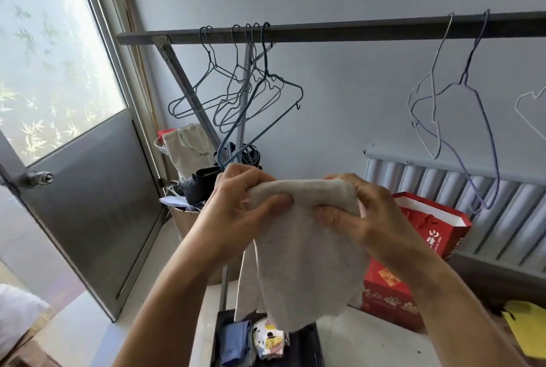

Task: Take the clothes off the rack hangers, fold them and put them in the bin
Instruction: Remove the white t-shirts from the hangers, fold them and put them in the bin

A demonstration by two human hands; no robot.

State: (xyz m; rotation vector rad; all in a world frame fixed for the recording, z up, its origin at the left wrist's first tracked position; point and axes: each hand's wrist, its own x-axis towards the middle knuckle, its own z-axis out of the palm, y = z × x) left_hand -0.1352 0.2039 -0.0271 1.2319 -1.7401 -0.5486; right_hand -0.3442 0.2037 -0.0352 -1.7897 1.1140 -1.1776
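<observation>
An open stretch of the rack bar [339,30] runs between a bunch of blue hangers [236,94] on the left and two pale hangers [443,106] on the right, with bare wall behind. Lower down, the beige cloth [307,248], gripped by the left hand [239,204] and right hand [363,213], hangs over the dark bin [317,343] and screens part of its mouth. A blue folded garment [235,343] and a patterned one [270,340] fill its left side. A red box [387,289] crowds the right; pale floor [165,307] lies open on the left

Beige garment [307,248], blue hangers [236,94], red bag [428,227]
</observation>
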